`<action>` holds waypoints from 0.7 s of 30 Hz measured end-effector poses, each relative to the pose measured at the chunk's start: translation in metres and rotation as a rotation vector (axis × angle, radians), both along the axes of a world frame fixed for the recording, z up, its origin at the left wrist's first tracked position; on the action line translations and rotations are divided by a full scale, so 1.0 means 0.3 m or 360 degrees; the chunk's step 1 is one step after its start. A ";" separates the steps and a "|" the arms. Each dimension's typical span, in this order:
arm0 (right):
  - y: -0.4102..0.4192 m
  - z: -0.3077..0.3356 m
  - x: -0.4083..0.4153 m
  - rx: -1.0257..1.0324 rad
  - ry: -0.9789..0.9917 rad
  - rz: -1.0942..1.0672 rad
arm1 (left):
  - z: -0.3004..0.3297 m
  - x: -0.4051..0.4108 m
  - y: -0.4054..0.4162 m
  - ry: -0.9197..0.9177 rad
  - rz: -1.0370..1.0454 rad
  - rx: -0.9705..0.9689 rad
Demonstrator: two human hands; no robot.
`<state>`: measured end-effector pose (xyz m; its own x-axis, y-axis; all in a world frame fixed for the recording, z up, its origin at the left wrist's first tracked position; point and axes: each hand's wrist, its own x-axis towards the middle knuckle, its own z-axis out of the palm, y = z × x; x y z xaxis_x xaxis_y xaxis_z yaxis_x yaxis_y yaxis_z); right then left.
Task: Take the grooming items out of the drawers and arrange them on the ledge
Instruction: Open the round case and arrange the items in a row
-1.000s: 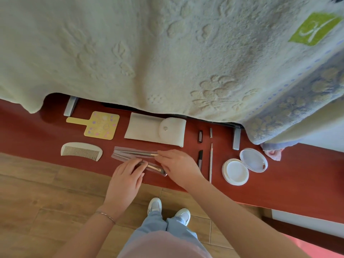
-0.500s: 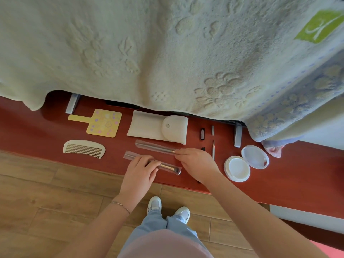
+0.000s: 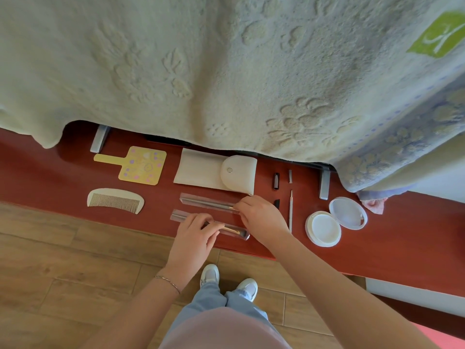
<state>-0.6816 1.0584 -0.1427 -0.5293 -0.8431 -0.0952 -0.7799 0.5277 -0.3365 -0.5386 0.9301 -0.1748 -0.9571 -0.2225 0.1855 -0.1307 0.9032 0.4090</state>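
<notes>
Left hand (image 3: 195, 235) pinching nearer clear-sleeved slim brush (image 3: 221, 228) at red ledge (image 3: 402, 248) front edge; right hand (image 3: 261, 219) pinching tip of farther clear-sleeved brush (image 3: 208, 203); risk: slippery sleeve nudged over edge onto wooden floor (image 3: 63, 260)

On the red ledge (image 3: 402, 248) lie one comb (image 3: 115, 200), one yellow hand mirror (image 3: 141, 165), one white pouch (image 3: 216, 173), and two sleeved brushes, the farther brush (image 3: 206, 202) and the nearer brush (image 3: 234, 231). There is one thin white stick (image 3: 291, 212), one open round compact (image 3: 336, 221), and three small dark or grey caps (image 3: 276, 180). Two hands, left (image 3: 195, 238) and right (image 3: 263, 217), are there.
</notes>
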 end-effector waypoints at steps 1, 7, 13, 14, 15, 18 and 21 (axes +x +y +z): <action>0.000 -0.002 -0.001 0.0003 -0.0017 -0.0001 | -0.002 0.001 0.002 0.0002 0.0002 -0.0006; 0.007 0.009 -0.016 -0.0192 0.0026 -0.0011 | -0.011 0.004 -0.002 0.0064 0.0026 -0.0054; -0.001 0.027 -0.109 -0.0538 0.0294 -0.0201 | 0.078 -0.092 -0.104 0.0070 0.0273 -0.0084; -0.009 0.032 -0.121 -0.0553 0.0340 -0.0199 | 0.084 -0.118 -0.131 0.0024 0.0330 -0.0096; -0.019 0.034 -0.132 -0.0567 0.0372 -0.0207 | 0.086 -0.142 -0.155 -0.0027 0.0369 -0.0104; -0.046 0.027 -0.165 -0.0452 0.0335 -0.0247 | 0.066 -0.190 -0.199 -0.0198 0.0326 -0.0115; -0.046 0.008 -0.179 -0.0031 0.0016 -0.0210 | 0.050 -0.208 -0.221 -0.0320 0.0250 -0.0086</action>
<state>-0.7352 1.0447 -0.1405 -0.6365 -0.7677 -0.0737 -0.7077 0.6194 -0.3400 -0.6009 0.8638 -0.1600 -0.9305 -0.3660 0.0104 -0.3447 0.8853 0.3122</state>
